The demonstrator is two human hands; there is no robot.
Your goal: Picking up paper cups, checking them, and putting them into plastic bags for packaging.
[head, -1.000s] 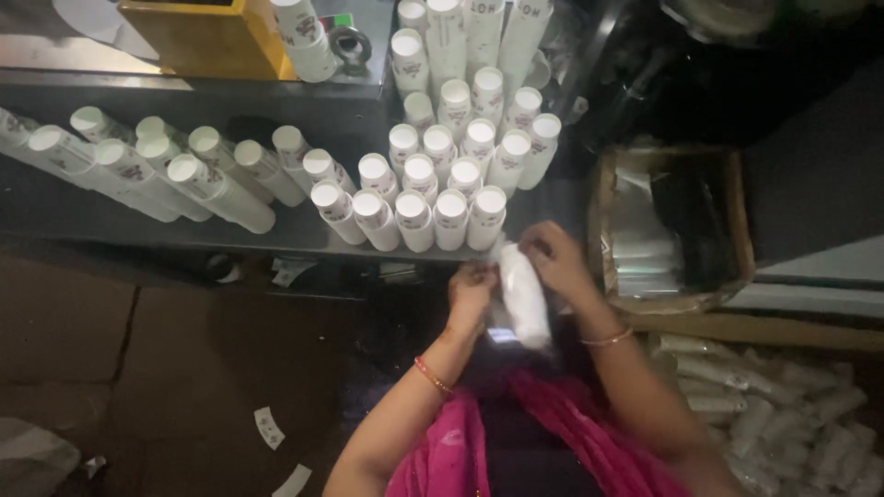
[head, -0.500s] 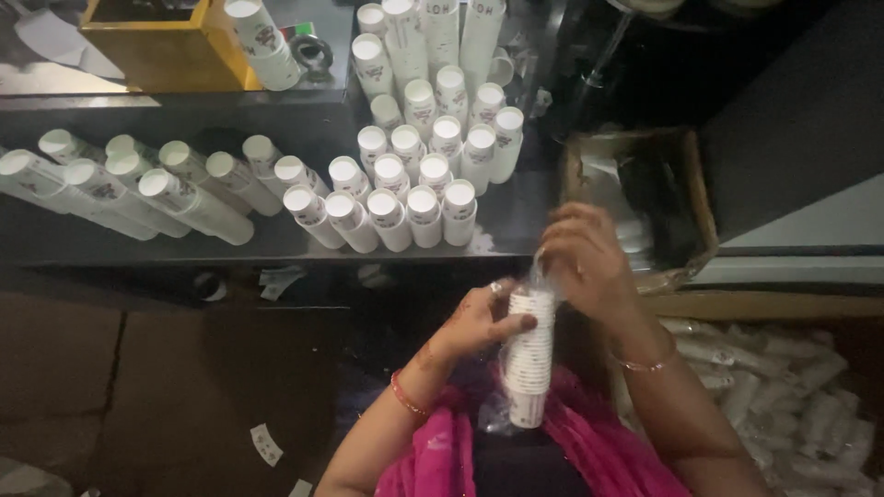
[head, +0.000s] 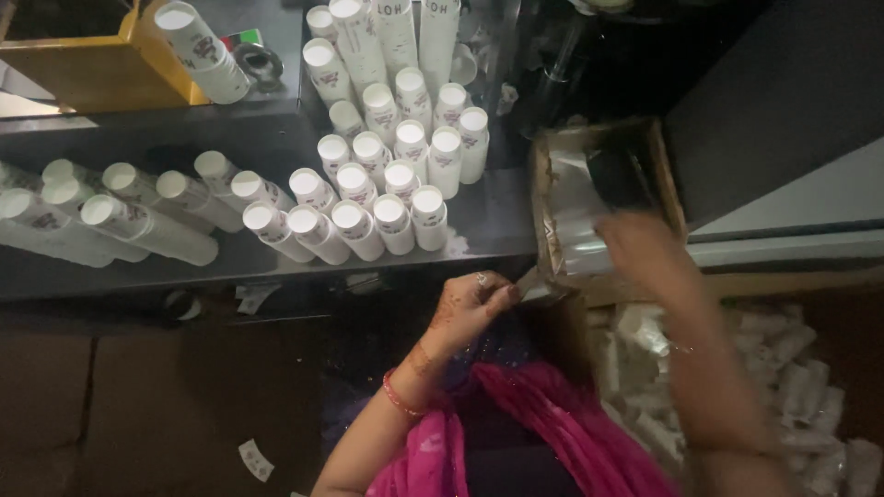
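At the upper left of the frame a yellow tray (head: 87, 69) sits on the dark shelf (head: 497, 225) with one white capped bottle (head: 203, 51) leaning against it. Below it, a row of the same bottles lies tipped over (head: 138, 216), and toward the centre more of them stand upright in a tight cluster (head: 396, 175), caps touching.

Just right of centre, the left hand (head: 470, 308) is nearly closed, thumb and fingers pinching the near corner of a clear plastic sleeve (head: 539, 287) at the lower left corner of the cardboard box (head: 668, 175). To do this cleanly, the pinch should probably stay on one sheet only, since the film in the box looks stacked and apt to cling.

Further right, the right hand (head: 645, 248) reaches over the box of clear film (head: 575, 216); it is motion-blurred, so I cannot tell how far open it is or whether it has hold of anything.

At the lower right, a heap of bottles already wrapped (head: 773, 387) lies beside the person's arm. The standing cluster is near the left edge of the box, so a wide elbow swing could likely knock some over. Paper scraps (head: 256, 458) lie on the floor at the lower left.
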